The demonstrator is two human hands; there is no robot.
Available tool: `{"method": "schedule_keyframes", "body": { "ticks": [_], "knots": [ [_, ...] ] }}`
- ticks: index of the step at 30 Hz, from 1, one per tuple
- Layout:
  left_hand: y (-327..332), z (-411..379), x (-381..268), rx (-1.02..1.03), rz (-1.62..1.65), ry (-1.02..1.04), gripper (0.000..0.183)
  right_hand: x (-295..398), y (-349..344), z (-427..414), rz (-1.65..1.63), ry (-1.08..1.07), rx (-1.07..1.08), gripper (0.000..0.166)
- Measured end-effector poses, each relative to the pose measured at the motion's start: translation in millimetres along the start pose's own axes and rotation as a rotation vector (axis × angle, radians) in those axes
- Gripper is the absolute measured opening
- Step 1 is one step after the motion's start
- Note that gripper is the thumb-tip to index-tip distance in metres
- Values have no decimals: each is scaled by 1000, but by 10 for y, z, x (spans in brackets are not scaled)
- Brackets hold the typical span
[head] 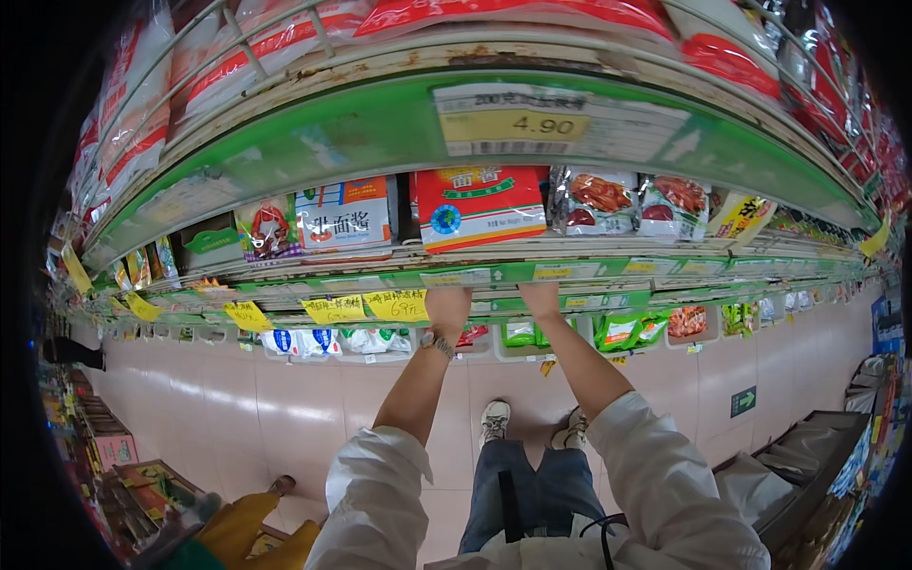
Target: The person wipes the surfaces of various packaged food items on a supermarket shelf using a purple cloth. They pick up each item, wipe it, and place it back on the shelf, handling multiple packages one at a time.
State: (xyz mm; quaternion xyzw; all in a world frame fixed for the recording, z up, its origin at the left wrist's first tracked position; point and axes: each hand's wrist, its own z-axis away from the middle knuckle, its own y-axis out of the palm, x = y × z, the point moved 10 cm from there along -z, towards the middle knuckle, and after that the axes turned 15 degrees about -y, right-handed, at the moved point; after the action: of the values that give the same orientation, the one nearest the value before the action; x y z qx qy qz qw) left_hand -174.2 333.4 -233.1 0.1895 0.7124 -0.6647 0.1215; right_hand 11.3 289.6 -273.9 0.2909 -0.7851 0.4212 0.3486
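Observation:
Both of my arms reach into a lower level of a store shelf. My left hand (449,308), with a metal-band wristwatch (436,344) on the wrist, passes beneath a green shelf edge (514,275), so its fingers are hidden. To its right, my right hand (541,299) goes under the same edge, fingers also out of sight. Whether either hand holds anything cannot be seen. On the shelf above them stand a red sauce packet (479,210), a white and orange sauce packet (344,217) and packets with food pictures (602,199).
Clear plastic bags with red print (263,43) fill the wire-railed top shelf. Yellow price tags (331,309) hang left of my hands. Bins with green packets (630,330) line the bottom. Behind me are a person in yellow trousers (239,524) and a display stand (812,445).

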Motion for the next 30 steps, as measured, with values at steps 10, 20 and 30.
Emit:
{"method": "schedule_keyframes", "body": {
  "ticks": [10, 20, 30],
  "knots": [
    [-304, 573, -424, -115, -31, 320, 47, 843, -724, 435, 28, -58, -121, 31],
    [28, 650, -520, 184, -279, 283, 76, 258, -1478, 2052, -286, 514, -57, 34],
    [443, 2257, -574, 1011, 915, -377, 48, 509, -1933, 2598, -893, 911, -249, 15]
  ]
}}
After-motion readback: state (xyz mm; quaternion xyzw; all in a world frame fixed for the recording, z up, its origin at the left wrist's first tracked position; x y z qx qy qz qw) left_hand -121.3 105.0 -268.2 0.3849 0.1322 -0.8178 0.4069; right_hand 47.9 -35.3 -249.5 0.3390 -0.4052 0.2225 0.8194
